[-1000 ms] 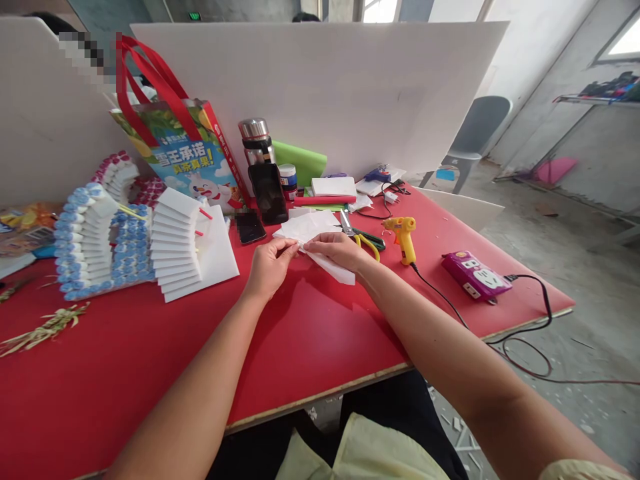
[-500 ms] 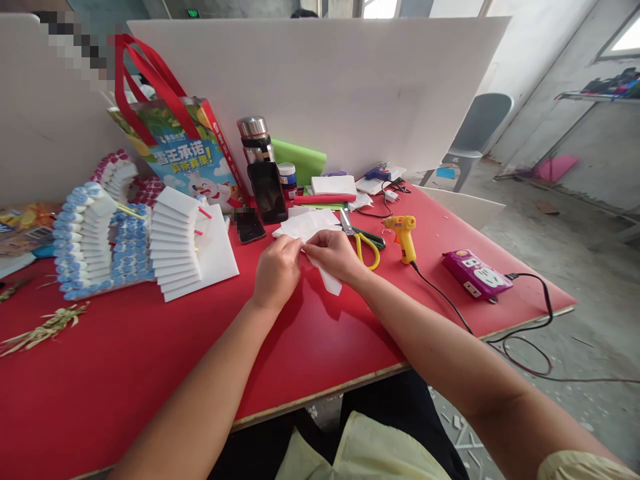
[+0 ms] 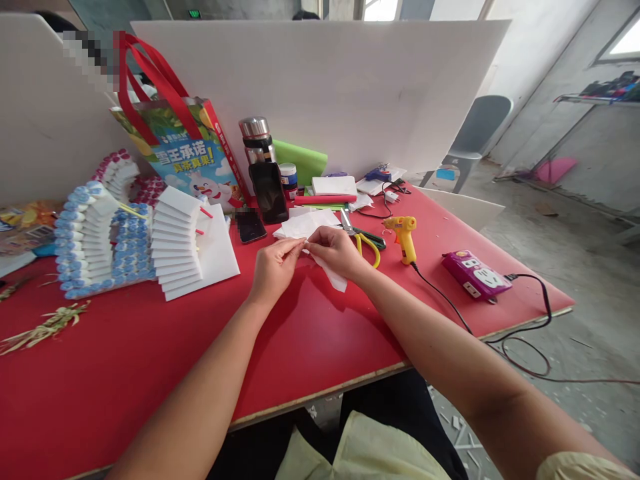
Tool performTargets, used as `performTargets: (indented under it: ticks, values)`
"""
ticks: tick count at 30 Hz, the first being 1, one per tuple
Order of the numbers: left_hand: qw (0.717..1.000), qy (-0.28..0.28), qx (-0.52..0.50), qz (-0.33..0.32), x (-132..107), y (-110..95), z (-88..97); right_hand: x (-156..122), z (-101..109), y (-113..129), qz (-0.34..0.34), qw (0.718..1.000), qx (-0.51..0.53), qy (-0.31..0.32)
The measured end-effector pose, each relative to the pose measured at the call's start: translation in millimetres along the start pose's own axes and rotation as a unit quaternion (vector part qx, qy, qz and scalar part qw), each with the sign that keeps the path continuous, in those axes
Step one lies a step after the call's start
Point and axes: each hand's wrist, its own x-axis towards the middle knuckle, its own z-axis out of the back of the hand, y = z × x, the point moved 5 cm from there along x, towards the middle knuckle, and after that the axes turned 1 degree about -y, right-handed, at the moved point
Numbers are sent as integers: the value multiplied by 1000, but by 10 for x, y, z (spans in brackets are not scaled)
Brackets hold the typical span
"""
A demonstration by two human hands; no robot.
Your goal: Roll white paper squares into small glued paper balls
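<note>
Both hands meet above the red table [image 3: 310,340], fingertips pinched together. Between them is a thin white piece of paper [image 3: 334,277], whose loose end hangs down below my right hand [image 3: 333,252]. My left hand [image 3: 274,268] pinches the paper's other end, where it looks gathered or twisted; the fingers hide the detail. Just behind lies a stack of white paper sheets [image 3: 313,221]. Scissors with yellow handles [image 3: 369,250] lie close to the right hand.
Rightward are a yellow glue gun [image 3: 404,239] with its cord and a purple power strip [image 3: 477,275]. Stacked white paper pieces [image 3: 177,243], blue-and-white folded pieces [image 3: 83,247], phones [image 3: 250,225], a thermos [image 3: 256,137] and a printed bag [image 3: 190,153] stand to the left and back.
Both hands have shifted very slightly right, still pinching the paper. My left fingers look a little more stretched out, and the paper's hanging end has swung slightly right.
</note>
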Motion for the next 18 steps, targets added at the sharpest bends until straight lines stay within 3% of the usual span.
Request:
performTargets:
  ticks: [3,6,14,18]
  values:
    - [987,13,-115,109,20,176,16,-10,0,64,46,997,-49,29]
    - [976,28,-153,154,29,254,16,-24,-10,109,67,996,-52,42]
    - [997,29,-48,60,42,128,26,-17,11,2,-5,995,-99,-5]
    - [995,8,-74,68,41,119,18,-61,-2,95,33,987,-155,-42]
